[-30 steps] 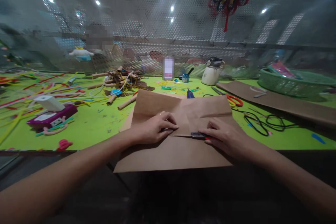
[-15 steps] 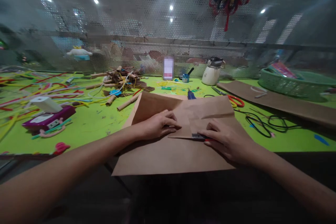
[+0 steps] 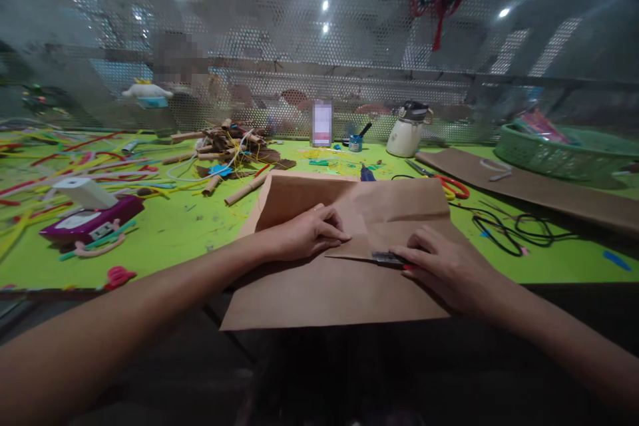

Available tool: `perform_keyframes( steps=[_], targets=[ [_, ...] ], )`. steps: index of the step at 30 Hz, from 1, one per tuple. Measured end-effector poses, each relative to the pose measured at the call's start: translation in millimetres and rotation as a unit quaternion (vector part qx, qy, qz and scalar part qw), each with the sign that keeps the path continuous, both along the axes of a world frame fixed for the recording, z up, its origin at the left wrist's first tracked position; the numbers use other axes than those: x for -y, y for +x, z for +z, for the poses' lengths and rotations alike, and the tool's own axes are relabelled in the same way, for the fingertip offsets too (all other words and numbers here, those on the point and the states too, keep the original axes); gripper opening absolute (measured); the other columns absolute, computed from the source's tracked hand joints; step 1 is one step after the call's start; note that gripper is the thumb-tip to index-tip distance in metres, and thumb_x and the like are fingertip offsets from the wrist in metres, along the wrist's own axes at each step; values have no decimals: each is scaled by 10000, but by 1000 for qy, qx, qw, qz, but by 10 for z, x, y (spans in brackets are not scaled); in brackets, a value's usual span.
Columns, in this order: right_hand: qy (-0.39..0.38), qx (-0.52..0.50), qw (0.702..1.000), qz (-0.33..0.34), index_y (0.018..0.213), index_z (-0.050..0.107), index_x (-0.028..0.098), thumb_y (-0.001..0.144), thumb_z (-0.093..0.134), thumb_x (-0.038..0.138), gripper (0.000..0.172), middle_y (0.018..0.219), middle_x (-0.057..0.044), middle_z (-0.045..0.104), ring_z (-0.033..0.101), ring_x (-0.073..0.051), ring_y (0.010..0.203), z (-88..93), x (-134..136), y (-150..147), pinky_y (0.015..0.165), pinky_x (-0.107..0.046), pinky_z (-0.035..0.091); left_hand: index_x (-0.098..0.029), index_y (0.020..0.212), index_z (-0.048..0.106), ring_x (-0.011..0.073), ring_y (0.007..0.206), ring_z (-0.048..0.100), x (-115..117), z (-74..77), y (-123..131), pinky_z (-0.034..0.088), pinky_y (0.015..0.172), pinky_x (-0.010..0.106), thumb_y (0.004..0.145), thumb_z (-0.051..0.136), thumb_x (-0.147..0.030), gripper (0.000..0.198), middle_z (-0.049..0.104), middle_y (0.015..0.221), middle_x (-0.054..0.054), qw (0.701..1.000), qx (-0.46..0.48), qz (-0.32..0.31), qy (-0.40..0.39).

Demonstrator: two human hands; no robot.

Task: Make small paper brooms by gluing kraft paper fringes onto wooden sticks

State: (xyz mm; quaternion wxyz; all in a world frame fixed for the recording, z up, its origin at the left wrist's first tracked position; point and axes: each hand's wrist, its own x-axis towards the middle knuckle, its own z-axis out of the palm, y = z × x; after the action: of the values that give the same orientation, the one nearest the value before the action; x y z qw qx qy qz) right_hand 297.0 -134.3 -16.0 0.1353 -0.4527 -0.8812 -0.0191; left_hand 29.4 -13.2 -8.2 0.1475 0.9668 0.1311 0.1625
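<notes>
A large sheet of brown paper [image 3: 319,293] lies over the front edge of the green table, its far part folded up and creased. My right hand [image 3: 439,263] is closed round a small cutter [image 3: 387,257] with a dark blade and a bit of red at the handle. The blade rests in a slit along the fold. My left hand [image 3: 317,233] presses on the paper left of the slit, its fingers bent together; whether they pinch the paper is unclear.
Behind the paper stand a phone [image 3: 322,125], a blue jar [image 3: 355,142] and a white kettle [image 3: 405,133]. Scissors [image 3: 452,188], black cord [image 3: 519,233] and a green basket [image 3: 559,150] are right. Left are paper rolls [image 3: 224,153], a purple power strip [image 3: 92,221] and pipe cleaners [image 3: 100,163].
The view has shifted slightly. The blade has moved a little to the right along the fold, and the slit beside it looks longer. Both hands keep nearly the same pose.
</notes>
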Motion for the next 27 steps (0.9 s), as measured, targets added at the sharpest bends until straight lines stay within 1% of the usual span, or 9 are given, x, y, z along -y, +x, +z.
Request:
perform_keyframes(
  steps=[3, 6, 10, 12, 15, 20, 23, 27],
  targets=[
    [-8, 0, 1000, -5, 1106, 597, 166, 914, 425, 245, 270, 881, -107, 514, 494, -207, 800, 50, -4, -75, 677, -328, 434, -226, 1044, 682, 162, 903, 477, 1, -2, 6, 365, 869, 330, 891, 484, -253, 251, 549, 949, 79, 1000, 0, 0, 3],
    [-11, -14, 1000, -9, 1077, 608, 164, 914, 421, 241, 259, 875, -107, 521, 501, -203, 790, 52, 13, -103, 678, -326, 439, -222, 1039, 684, 161, 906, 484, 7, -4, 5, 363, 881, 338, 889, 488, -257, 249, 548, 952, 81, 1000, 2, 2, 0],
    [-3, -34, 999, -7, 1030, 623, 189, 902, 451, 244, 222, 874, -98, 538, 516, -196, 773, -8, 75, -14, 656, -309, 438, -233, 1051, 676, 159, 915, 494, 2, -14, 0, 347, 918, 363, 893, 482, -260, 253, 544, 965, 79, 1000, 1, 0, 0],
    [-3, -36, 999, -8, 1037, 623, 204, 902, 456, 258, 221, 872, -92, 542, 519, -194, 774, -18, 103, 31, 657, -306, 436, -245, 1058, 672, 158, 915, 494, -8, -21, -1, 342, 925, 368, 895, 478, -266, 254, 545, 968, 73, 1000, -3, -1, -1],
    [-18, -26, 999, -12, 1089, 604, 203, 917, 425, 273, 258, 882, -93, 531, 513, -195, 789, 12, 108, 24, 675, -312, 438, -241, 1057, 673, 155, 912, 490, -22, -24, 2, 337, 927, 357, 897, 476, -275, 256, 547, 974, 72, 1000, -9, -5, -4],
    [-48, -29, 998, -7, 1129, 586, 188, 926, 395, 272, 291, 873, -93, 509, 499, -195, 791, 72, 38, -122, 689, -323, 446, -237, 1057, 675, 155, 917, 475, -18, -14, 7, 348, 907, 324, 896, 478, -285, 259, 546, 979, 71, 1000, -6, -1, -1],
    [-55, -34, 998, -3, 1100, 594, 183, 926, 391, 265, 280, 868, -94, 508, 499, -195, 781, 71, 38, -143, 679, -326, 448, -243, 1062, 672, 156, 915, 472, -10, -8, 5, 358, 892, 315, 896, 477, -286, 260, 541, 990, 70, 1000, -10, 1, 1],
    [-53, -26, 998, -5, 1058, 604, 174, 927, 388, 256, 266, 882, -102, 511, 500, -194, 781, 59, 96, -88, 684, -330, 452, -237, 1048, 680, 157, 906, 469, -4, -6, 7, 356, 898, 327, 900, 466, -291, 265, 539, 976, 70, 1000, -5, 2, 6]
  ],
)
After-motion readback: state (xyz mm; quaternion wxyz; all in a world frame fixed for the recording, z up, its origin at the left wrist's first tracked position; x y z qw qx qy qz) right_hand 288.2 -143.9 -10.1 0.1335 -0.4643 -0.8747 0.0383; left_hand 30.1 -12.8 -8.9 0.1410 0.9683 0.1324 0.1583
